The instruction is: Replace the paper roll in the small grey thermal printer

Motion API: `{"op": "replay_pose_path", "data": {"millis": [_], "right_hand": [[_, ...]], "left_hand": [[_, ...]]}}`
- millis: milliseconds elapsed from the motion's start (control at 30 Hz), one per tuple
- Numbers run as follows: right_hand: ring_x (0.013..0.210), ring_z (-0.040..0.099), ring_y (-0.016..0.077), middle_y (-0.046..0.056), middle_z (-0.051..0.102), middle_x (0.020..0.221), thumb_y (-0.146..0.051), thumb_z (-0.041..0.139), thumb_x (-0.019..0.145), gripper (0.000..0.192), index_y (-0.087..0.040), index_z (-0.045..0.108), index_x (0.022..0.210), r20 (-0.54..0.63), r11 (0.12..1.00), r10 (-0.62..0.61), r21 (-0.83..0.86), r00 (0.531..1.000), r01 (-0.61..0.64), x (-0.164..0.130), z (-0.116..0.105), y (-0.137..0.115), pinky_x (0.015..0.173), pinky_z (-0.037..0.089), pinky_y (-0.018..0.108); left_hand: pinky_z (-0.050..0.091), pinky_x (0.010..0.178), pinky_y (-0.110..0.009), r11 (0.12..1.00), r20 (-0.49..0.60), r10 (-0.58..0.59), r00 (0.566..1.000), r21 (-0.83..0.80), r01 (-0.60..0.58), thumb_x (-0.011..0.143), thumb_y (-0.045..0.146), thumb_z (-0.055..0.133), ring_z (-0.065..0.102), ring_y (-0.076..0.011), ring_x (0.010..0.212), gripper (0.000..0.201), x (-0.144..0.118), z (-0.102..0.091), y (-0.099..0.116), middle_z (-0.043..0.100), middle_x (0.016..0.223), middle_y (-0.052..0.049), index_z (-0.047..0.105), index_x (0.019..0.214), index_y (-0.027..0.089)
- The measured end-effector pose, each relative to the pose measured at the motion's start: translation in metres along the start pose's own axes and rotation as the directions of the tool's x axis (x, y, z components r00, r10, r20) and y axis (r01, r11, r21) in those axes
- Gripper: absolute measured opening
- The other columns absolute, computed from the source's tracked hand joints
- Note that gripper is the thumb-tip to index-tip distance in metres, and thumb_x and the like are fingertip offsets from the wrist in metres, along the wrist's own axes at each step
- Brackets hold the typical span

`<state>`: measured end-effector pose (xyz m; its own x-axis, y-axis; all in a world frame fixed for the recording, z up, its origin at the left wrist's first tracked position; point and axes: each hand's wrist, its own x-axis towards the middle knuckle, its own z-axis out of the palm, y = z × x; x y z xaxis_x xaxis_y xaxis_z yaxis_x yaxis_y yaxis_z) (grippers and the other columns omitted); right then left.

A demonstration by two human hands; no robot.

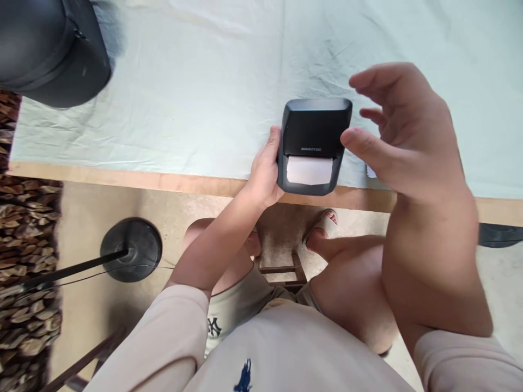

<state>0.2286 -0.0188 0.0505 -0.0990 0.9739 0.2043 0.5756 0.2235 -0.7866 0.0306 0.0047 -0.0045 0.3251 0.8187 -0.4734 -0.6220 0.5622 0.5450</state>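
Observation:
A black label printer (314, 132) with a white label strip (309, 170) in its front slot is held above the table's front edge. My left hand (265, 171) grips its left side, thumb along the edge and the other fingers hidden beneath. Over on the right, my right hand (408, 130) is raised with its fingers curved and apart, holding nothing. Its thumb tip is beside the printer's right edge; I cannot tell if it touches. A small white piece (371, 172) lies on the cloth, partly hidden behind my right hand.
A pale green cloth (183, 98) covers the table, with a wooden front edge (163, 179). At the upper left stands a black rounded bag or case (53, 49). Below are a round black stand base (131, 249) with a pole and cable, and a dark patterned mat (28, 283).

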Motion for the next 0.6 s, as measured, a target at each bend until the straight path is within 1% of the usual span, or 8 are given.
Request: {"op": "replay_pose_path", "data": {"millis": [67,100,167,233,300,400,500,600], "right_hand": [[0.168,0.062,0.0364,0.003,0.071,0.168,-0.065,0.077,0.103,0.052,-0.039,0.066,0.148,0.033,0.998,0.024,0.053,0.999,-0.026,0.001,0.000,0.003,0.129,0.061,0.062],[0.164,0.065,0.0361,0.005,0.070,0.168,-0.068,0.080,0.100,0.059,-0.037,0.066,0.148,0.047,0.995,0.047,0.086,0.998,-0.051,0.002,0.001,0.005,0.125,0.064,0.061],[0.145,0.076,0.0333,0.007,0.073,0.161,-0.070,0.087,0.093,0.069,-0.033,0.066,0.147,0.087,0.981,0.109,0.149,0.990,-0.122,0.004,0.007,0.006,0.115,0.070,0.057],[0.122,0.081,0.0292,0.008,0.078,0.148,-0.066,0.094,0.090,0.067,-0.032,0.068,0.141,0.103,0.971,0.150,0.172,0.983,-0.166,0.006,0.013,0.004,0.105,0.074,0.052],[0.111,0.082,0.0289,0.008,0.080,0.136,-0.061,0.096,0.089,0.059,-0.031,0.070,0.132,0.056,0.976,0.139,0.164,0.989,-0.147,0.007,0.018,0.001,0.098,0.074,0.050],[0.115,0.082,0.0318,0.009,0.081,0.132,-0.054,0.095,0.088,0.050,-0.031,0.069,0.125,-0.002,0.982,0.119,0.150,0.993,-0.117,0.008,0.021,-0.001,0.100,0.073,0.052],[0.134,0.080,0.0343,0.009,0.081,0.141,-0.054,0.090,0.088,0.052,-0.031,0.069,0.130,-0.012,0.981,0.100,0.167,0.995,-0.096,0.009,0.016,0.003,0.112,0.070,0.057],[0.150,0.074,0.0382,0.010,0.077,0.153,-0.047,0.089,0.082,0.058,-0.032,0.071,0.135,0.019,0.981,0.077,0.177,0.997,-0.079,0.006,0.006,0.007,0.120,0.065,0.063]], "left_hand": [[0.060,0.139,-0.054,1.000,0.065,-0.001,0.998,-0.016,0.002,0.126,0.061,0.046,0.070,-0.0347,0.167,0.053,-0.004,0.002,0.001,0.089,0.140,-0.005,0.077,0.153,0.026],[0.060,0.140,-0.053,1.000,0.116,0.012,0.993,-0.005,-0.011,0.125,0.061,0.049,0.069,-0.0344,0.168,0.051,-0.006,0.001,0.001,0.089,0.143,-0.005,0.077,0.151,0.028],[0.059,0.140,-0.052,0.996,0.204,0.059,0.977,0.057,-0.072,0.120,0.059,0.063,0.068,-0.0347,0.169,0.043,-0.008,-0.002,0.000,0.087,0.147,-0.005,0.078,0.147,0.029],[0.062,0.137,-0.053,0.980,0.251,0.107,0.962,0.136,-0.145,0.109,0.057,0.083,0.070,-0.0374,0.167,0.042,-0.008,-0.009,-0.002,0.087,0.148,-0.006,0.079,0.140,0.029],[0.067,0.131,-0.056,0.966,0.268,0.126,0.955,0.188,-0.180,0.099,0.061,0.094,0.071,-0.0414,0.164,0.051,-0.004,-0.015,-0.004,0.088,0.143,-0.008,0.078,0.133,0.028],[0.070,0.125,-0.057,0.955,0.263,0.126,0.956,0.230,-0.189,0.094,0.072,0.094,0.071,-0.0443,0.164,0.058,0.000,-0.019,-0.005,0.088,0.138,-0.009,0.078,0.129,0.028],[0.070,0.126,-0.057,0.948,0.247,0.133,0.960,0.252,-0.196,0.094,0.077,0.091,0.070,-0.0441,0.165,0.061,0.000,-0.018,-0.004,0.088,0.136,-0.009,0.078,0.130,0.029],[0.066,0.131,-0.058,0.961,0.256,0.099,0.962,0.227,-0.160,0.099,0.091,0.075,0.066,-0.0447,0.168,0.071,0.001,-0.016,-0.005,0.089,0.134,-0.011,0.081,0.131,0.028]]}}
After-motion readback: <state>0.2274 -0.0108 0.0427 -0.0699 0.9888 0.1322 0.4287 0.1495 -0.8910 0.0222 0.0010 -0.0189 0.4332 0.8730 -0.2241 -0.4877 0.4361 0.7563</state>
